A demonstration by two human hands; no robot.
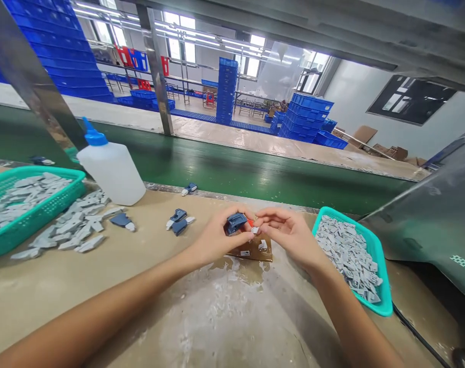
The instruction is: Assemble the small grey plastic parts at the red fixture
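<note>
The counter (pixel 217 317) and the green belt (pixel 201 168) beyond it carry work at mixed stages. The left green basket (pixel 59 209) and the right green basket (pixel 380 255) both hold many loose grey pieces, and a loose grey pile (pixel 69 227) lies beside the left one, so most of the supply appears unused. A white bottle (pixel 115 174) stands behind the pile.

The person's left hand (pixel 217 235) is curled round a dark blue piece (pixel 237 222), thumb towards its pale end. The right hand (pixel 293 235) has its thumb and fingers drawn together near a small white piece (pixel 255 230) and a red bit (pixel 250 223); whether it grips either cannot be told. This unit looks partway done.

Below, a brown board (pixel 268 255) bears small white parts (pixel 263 245). A few blue units with pale tips (pixel 179 226), seemingly joined, lie on the counter; another (pixel 190 188) sits by the belt's edge.
</note>
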